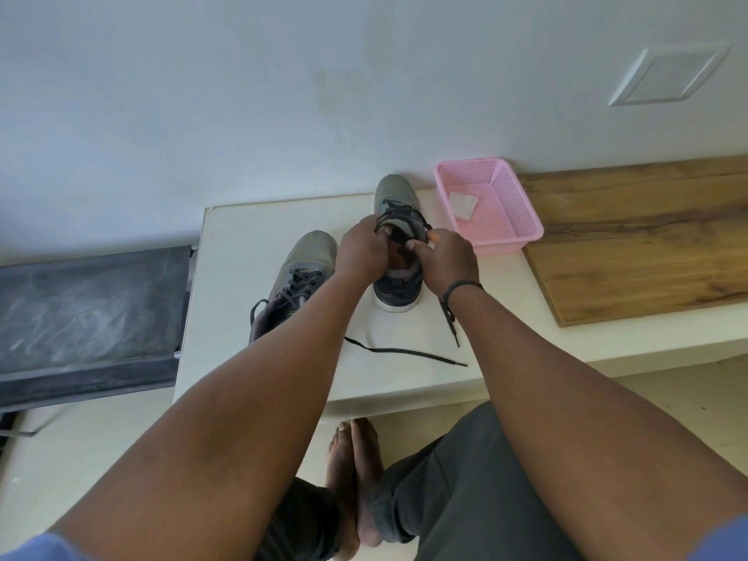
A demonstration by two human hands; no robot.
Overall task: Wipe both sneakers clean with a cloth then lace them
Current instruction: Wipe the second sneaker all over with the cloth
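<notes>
Lacing stage, we judge: the right-hand sneaker [398, 244] stands at frame centre on the pale table [259, 382], heel toward us, and to do the top eyelets well we should keep the tongue flat, draw each crossing snug from the toe upward, and even out the two loose lace ends [404, 352] trailing below the shoe. Left hand [362, 249] and right hand [449, 259] sit close together at the collar, fingers curled and pinching the lace either side of the opening. The second sneaker [295, 281], left of centre, looks laced; the cloth [461, 204] lies in the pink basket [514, 212], upper right.
</notes>
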